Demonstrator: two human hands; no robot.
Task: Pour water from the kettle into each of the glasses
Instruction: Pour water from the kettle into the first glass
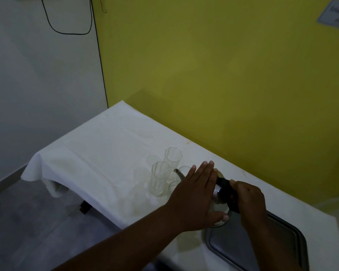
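Kettle position: small metal kettle [218, 195] is seen on the white-clothed table [106, 153], at the far corner of a metal tray [262, 243]; whether its base sits on tray or cloth cannot be told.
Spout: thin spout [179, 173] is pointed at the glasses, just beside the nearest one.
Glasses: four clear glasses [160, 179] are clustered upright left of the kettle, close together; two are partly hidden behind the left hand. No water level can be made out.
Handling, kettle: judged rigid and smooth-sided, heavier if full, with weight shifting as it is tipped; the lid is likely loose.
Handling, glasses: judged fragile, tall and easily knocked over, being so tightly packed.
Hold point: the black handle [226, 184] is best taken, with the lid steadied from above.
Left hand: left hand [196, 196] is laid flat over the kettle top, fingers straight and together, thumb spread toward the camera; nothing is gripped.
Right hand: right hand [250, 200] is wrapped around the handle, fingers curled, wrist coming in from the tray side.
Step judged: kettle is held ready, pour not yet begun.
Risk: spout could clip a rim when lifted.
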